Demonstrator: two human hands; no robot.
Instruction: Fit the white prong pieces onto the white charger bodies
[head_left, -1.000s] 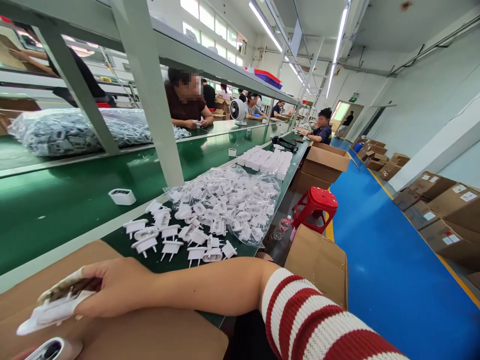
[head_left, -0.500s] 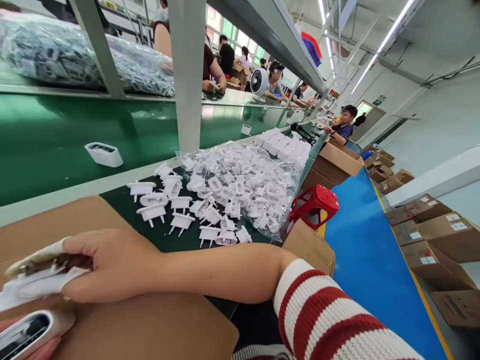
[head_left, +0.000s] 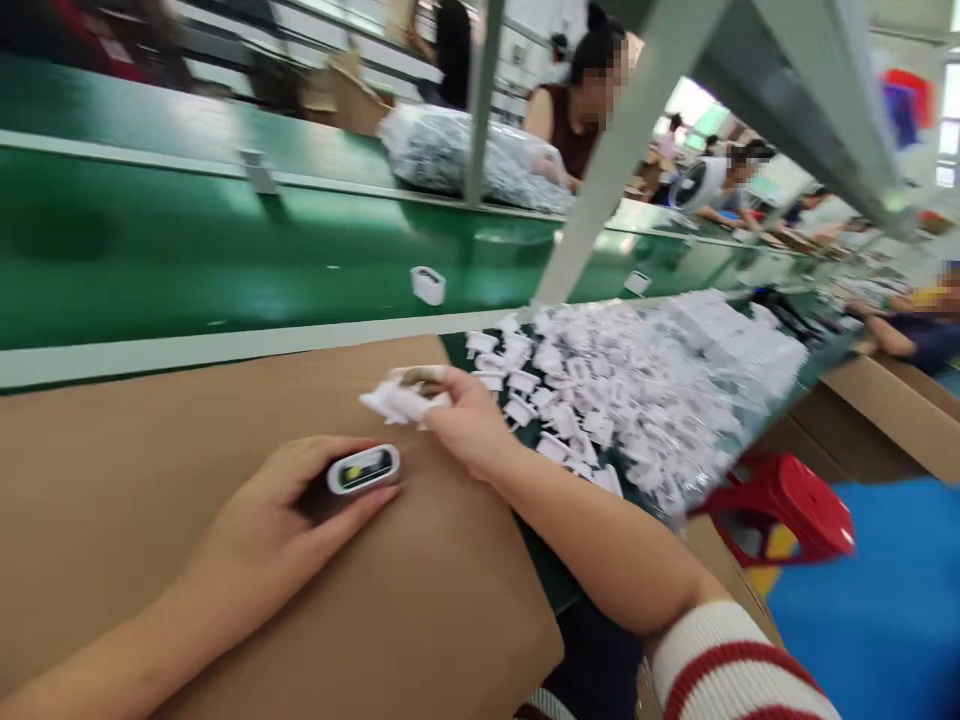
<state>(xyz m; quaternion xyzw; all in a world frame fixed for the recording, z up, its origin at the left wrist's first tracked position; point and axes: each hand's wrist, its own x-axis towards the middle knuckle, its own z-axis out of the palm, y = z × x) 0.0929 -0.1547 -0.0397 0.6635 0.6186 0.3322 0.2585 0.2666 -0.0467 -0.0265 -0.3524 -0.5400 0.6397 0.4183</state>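
My left hand is wrapped round a white oval charger housing, its open end facing me with dark parts and a yellow spot inside. Just beyond it, my right hand pinches a white plug cap, blurred by motion; coverings show on its fingertips. The cap and the housing are apart. Both hands are over a brown cardboard sheet. To the right of my right hand lie loose white two-pin plug caps, beside a heap of caps on clear plastic.
Behind the cardboard runs a green conveyor belt carrying another white housing. A slanted metal post rises at its near edge. A red stool stands to the right on a blue floor. Several people sit along the line.
The view has swung left, bringing my left hand and forearm fully into sight. Each hand still holds its white part. The housing on the belt appears further right in the picture.
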